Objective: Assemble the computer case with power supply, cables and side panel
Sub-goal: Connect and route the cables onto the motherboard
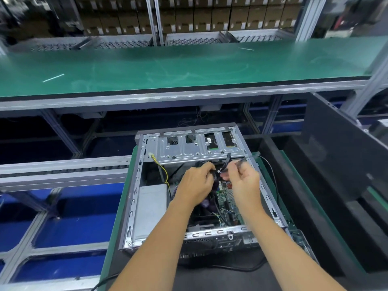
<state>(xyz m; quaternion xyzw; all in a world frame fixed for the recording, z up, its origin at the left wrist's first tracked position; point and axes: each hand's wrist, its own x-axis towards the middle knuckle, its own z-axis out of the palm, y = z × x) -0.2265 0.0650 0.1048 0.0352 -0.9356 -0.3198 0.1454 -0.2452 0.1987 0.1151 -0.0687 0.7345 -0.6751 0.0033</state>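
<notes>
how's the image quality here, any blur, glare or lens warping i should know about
Head view: wide-angle warping bows the green bench edge; stacked boxes at the top are smeared; streaky glare marks the bench surface; the right hand and the black cables it pinches are slightly soft, the left hand and computer case clearer.

A long green-matted workbench point(189, 66) with a black edge and aluminium frame is seen across the upper view. Rows of brown cardboard boxes point(189, 19) are stacked behind it. Blue plastic bins point(69, 234) are seen under grey metal rails point(63, 171) at lower left.
</notes>
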